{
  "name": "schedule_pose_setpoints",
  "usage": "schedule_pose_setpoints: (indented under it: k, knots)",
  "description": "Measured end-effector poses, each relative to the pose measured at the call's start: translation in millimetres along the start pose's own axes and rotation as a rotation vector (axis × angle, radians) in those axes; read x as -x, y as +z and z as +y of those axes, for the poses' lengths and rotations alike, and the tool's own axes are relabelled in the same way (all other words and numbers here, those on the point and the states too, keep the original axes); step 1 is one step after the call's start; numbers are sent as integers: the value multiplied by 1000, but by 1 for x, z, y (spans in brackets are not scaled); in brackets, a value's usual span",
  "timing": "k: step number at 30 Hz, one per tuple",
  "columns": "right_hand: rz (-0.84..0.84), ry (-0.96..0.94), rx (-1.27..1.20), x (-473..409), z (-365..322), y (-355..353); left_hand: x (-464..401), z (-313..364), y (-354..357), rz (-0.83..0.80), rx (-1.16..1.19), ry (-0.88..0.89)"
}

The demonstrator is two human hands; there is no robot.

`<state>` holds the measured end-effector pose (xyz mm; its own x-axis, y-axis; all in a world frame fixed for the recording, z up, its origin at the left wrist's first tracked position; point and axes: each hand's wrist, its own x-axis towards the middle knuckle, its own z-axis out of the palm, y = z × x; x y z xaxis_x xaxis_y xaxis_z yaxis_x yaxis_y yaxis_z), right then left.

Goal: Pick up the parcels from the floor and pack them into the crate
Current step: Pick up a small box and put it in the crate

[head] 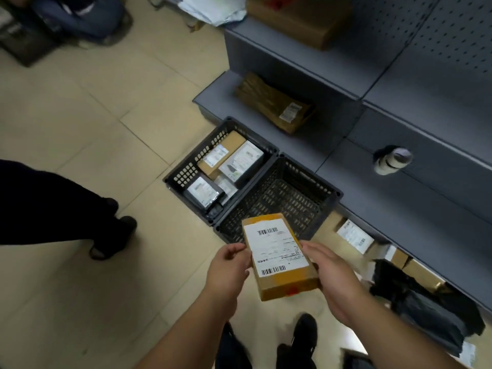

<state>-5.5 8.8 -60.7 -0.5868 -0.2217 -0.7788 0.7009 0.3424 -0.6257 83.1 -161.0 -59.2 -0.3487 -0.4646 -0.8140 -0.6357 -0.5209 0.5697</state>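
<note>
Head view: the left hand (229, 265) and the right hand (330, 272) hold a flat yellow-brown parcel (279, 255) between them, label side up, above the floor (80, 123). The left fingers (235, 250) curl against the parcel's left edge with the thumb on top; the right fingers lie along its right edge and seem to wrap underneath, though that underside is hidden.

The parcel hangs over the near rim of an empty dark crate (282, 195). Touching that crate on its left stands a second crate (221, 166) already holding several labelled parcels. Behind both is a grey shelf unit (399, 182); a few boxes (354, 235) lie under its lowest shelf, and dark bags (431, 296) sit on the floor to the right. Another person's legs (87, 209) stand at the left.

The step in hand looks like carrying this parcel to a crate. The next move probably calls for lowering it flat into the empty crate, or finding a gap in the fuller one, then letting go with both hands.
</note>
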Motion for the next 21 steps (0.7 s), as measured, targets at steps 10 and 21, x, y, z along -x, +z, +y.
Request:
schedule_pose_setpoints:
  k: [10, 21]
  knots:
    - [-80, -14, 61, 2, -42, 163, -29, 49, -169, -126, 39, -49]
    - [-192, 26, 129, -27, -73, 289, -68, 93, -269, -78, 167, -88]
